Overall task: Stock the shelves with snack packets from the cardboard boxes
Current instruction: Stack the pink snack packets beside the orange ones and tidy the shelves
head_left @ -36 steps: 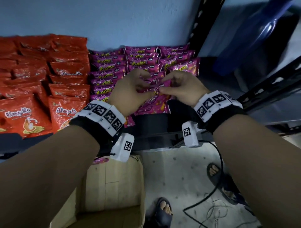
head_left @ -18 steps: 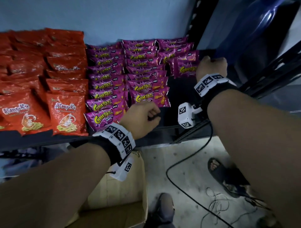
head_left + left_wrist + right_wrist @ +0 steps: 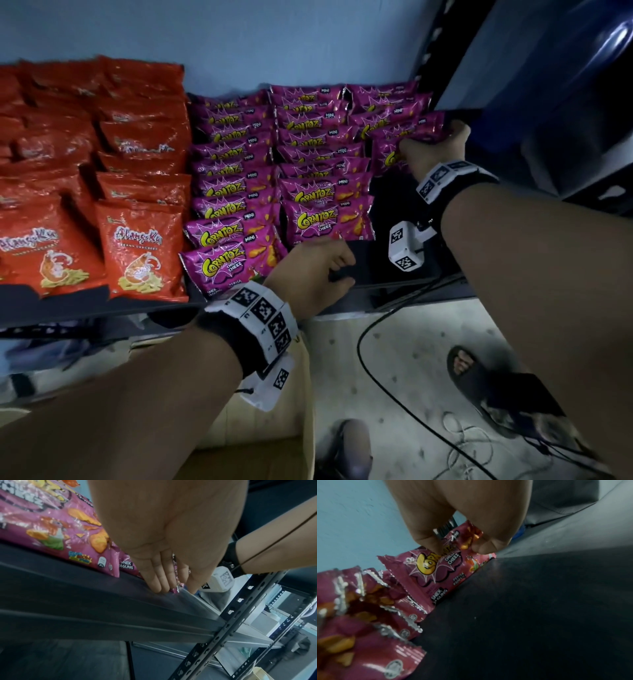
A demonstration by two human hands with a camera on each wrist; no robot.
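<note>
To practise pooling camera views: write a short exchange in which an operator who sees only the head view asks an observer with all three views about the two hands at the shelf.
Operator: In my head view the right hand is on a purple packet at the back right. What sort of grip is it?
Observer: The right wrist view shows thumb and fingers pinching the packet's top edge.
Operator: The left hand is at the front of the shelf, and I can't make out its fingers.
Observer: In the left wrist view the fingers are straight, with their tips down on the shelf board.
</note>
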